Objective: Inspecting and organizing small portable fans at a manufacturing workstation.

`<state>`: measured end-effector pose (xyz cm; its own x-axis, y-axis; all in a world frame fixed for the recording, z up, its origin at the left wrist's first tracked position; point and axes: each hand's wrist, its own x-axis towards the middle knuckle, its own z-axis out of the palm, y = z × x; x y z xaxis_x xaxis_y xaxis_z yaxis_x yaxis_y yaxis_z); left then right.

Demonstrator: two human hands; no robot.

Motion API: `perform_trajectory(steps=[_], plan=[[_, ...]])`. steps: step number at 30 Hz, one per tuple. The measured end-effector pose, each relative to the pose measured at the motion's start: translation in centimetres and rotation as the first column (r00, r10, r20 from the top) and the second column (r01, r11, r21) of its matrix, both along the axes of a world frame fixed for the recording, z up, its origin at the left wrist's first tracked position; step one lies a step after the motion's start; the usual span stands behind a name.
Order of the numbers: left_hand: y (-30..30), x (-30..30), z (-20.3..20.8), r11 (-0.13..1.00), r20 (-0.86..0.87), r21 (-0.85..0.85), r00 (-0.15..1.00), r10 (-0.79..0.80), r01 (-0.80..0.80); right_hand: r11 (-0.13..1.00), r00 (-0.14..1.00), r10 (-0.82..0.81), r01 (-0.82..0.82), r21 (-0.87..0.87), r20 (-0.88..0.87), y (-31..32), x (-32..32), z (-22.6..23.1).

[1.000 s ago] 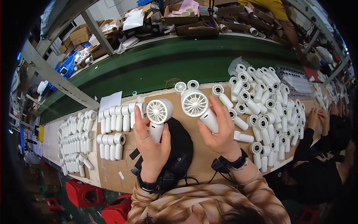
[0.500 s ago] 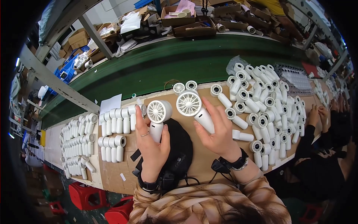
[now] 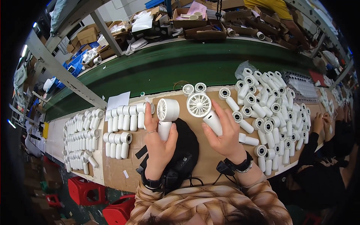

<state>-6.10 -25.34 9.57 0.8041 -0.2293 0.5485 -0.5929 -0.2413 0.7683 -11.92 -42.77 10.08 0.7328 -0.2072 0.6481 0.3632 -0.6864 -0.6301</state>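
In my left hand [image 3: 160, 144] is a white handheld fan [image 3: 167, 110], gripped by its handle between thumb and fingers, its round head turned toward the left. My right hand [image 3: 224, 137] grips a second white handheld fan [image 3: 198, 105] by the handle. That one's spoked grille faces up toward me, and a dark slot shows on its handle. Both fans are held above the brown cardboard table cover, heads side by side and apart. A black cap-like mesh item [image 3: 187, 150] lies below and between my hands. Two more fans [image 3: 194, 88] lie just beyond them.
Rows of white fans [image 3: 122, 119] stand lined up at left, with more rows [image 3: 80, 138] farther left. A large loose pile of fans [image 3: 268, 116] covers the right side. A green conveyor belt [image 3: 157, 71] runs behind. Another person's hands [image 3: 321, 122] work at far right; red stools [image 3: 86, 190] stand lower left.
The left fan has turned so its grille faces more to the left and its side shows. The view has shifted slightly; both hands keep their grip.
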Motion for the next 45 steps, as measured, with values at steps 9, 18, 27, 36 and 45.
perform_trajectory(steps=[9, 18, 27, 36, 45], plan=[[1.1, 0.2, 0.5, 0.721, -0.374, -0.657, 0.736, -0.564, 0.219, 0.559, 0.862, 0.507, -0.324, 0.763, -0.005, 0.6, 0.3, -0.7], [1.0, 0.0, 0.3, 0.543, -0.342, -0.818, 0.596, -0.726, 0.191, 0.043, 0.648, 0.738, -0.325, 0.945, 0.189, 2.3, 0.2, -1.5], [0.9, -0.3, -0.4, 0.547, -0.349, -0.817, 0.598, -0.721, 0.182, 0.076, 0.593, 0.783, -0.388, 0.918, 0.186, 3.9, 0.5, -1.8], [0.4, -0.5, -1.0, 0.665, -0.416, -0.732, 0.678, -0.606, 0.146, 0.222, 0.586, 0.802, -0.475, 0.852, 0.117, 4.5, 0.5, -2.2], [0.0, -0.7, -0.7, 0.647, -0.380, -0.739, 0.678, -0.629, 0.187, 0.320, 0.663, 0.742, -0.479, 0.818, 0.098, 4.5, 0.5, -2.7]])
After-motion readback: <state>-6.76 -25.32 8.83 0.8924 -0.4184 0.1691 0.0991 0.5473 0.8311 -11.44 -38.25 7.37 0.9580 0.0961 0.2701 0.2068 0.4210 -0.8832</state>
